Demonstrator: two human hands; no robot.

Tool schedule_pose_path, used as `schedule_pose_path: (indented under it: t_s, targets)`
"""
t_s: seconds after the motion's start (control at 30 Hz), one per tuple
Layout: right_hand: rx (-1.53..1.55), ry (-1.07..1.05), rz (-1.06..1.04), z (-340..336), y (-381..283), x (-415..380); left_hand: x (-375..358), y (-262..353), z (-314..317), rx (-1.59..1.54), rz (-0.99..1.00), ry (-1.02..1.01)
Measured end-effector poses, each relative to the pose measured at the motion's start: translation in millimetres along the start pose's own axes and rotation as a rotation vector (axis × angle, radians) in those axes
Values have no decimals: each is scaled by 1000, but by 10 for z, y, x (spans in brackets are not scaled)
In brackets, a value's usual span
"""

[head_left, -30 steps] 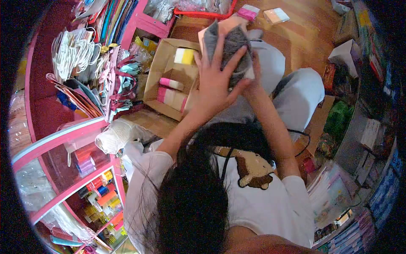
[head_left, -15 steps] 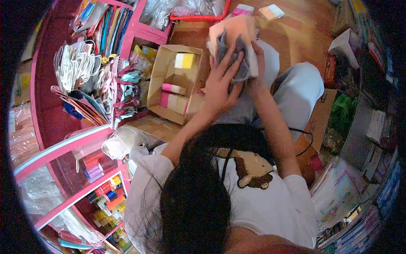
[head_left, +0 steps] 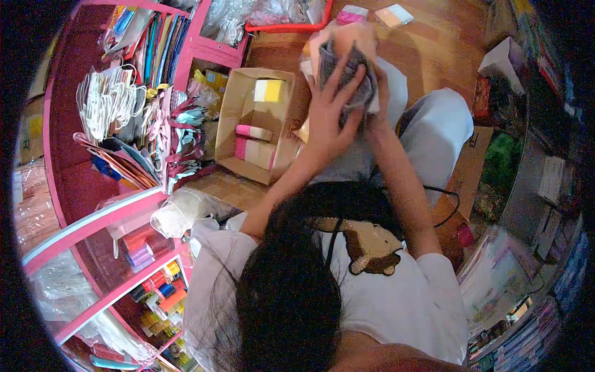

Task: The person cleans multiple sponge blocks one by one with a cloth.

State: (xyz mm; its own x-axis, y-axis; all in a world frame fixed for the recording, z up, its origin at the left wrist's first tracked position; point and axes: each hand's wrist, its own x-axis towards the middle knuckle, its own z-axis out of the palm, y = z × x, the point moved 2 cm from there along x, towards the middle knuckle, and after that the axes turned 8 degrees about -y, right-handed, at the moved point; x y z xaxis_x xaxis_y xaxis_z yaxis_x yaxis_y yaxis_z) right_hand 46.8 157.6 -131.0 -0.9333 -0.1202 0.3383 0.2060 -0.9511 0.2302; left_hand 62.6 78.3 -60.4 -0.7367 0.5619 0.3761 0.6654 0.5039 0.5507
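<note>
My left hand point(head_left: 331, 108) presses a bunched grey cloth point(head_left: 356, 65) against a peach-and-white block-shaped pack point(head_left: 361, 36), its fingers spread over the cloth. At the pack's right side, my right hand point(head_left: 379, 102) grips the edge, with its fingers partly hidden. The pack is held above my lap and is blurred by motion. Left of my hands stands an open cardboard box point(head_left: 226, 133). Inside it lie a yellow-and-white block point(head_left: 268, 91) and pink-and-white blocks point(head_left: 255, 150).
A red-rimmed tray point(head_left: 291, 26) of clear bags sits at the top. Two small blocks, pink-white point(head_left: 352, 13) and peach-white point(head_left: 393, 16), lie on the wooden floor point(head_left: 440, 49). Pink shelves point(head_left: 68, 124) with cords and thread spools line the left; packed goods fill the right.
The grey cloth has bunched up more under my left hand and shifted on the pack's face. My right hand stays at the pack's side.
</note>
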Motion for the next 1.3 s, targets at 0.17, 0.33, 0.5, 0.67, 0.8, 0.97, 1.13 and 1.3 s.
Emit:
schedule_pose_path:
  t_s: [0.17, 0.33, 0.5, 0.67, 0.8, 0.97, 1.13, 1.3]
  targets:
    - [-546, 367, -42, -36, 171, -88, 362, -252, -139, 0, 56, 61]
    - [-627, 365, 143, -5, 179, -26, 563, -569, -214, -511, -312, 190]
    - [-775, 322, 260, 94, 154, 16, 386, -627, -215, -534, -438, 214]
    - [-922, 341, 311, 138, 94, -20, 640, -350, -444, -291, -286, 17]
    - [-1391, 340, 268, 64, 97, -60, 682, -672, -383, -397, -477, -235]
    - [-1700, -86, 319, 259, 159, -50, 566, -627, -719, -432, -652, -484]
    - [-2051, 4, 277, 539, 182, -58, 428, -438, -875, -510, -574, -485]
    - [-2274, 148, 223, 564, 124, -3, 197, -423, -848, -403, -366, -310]
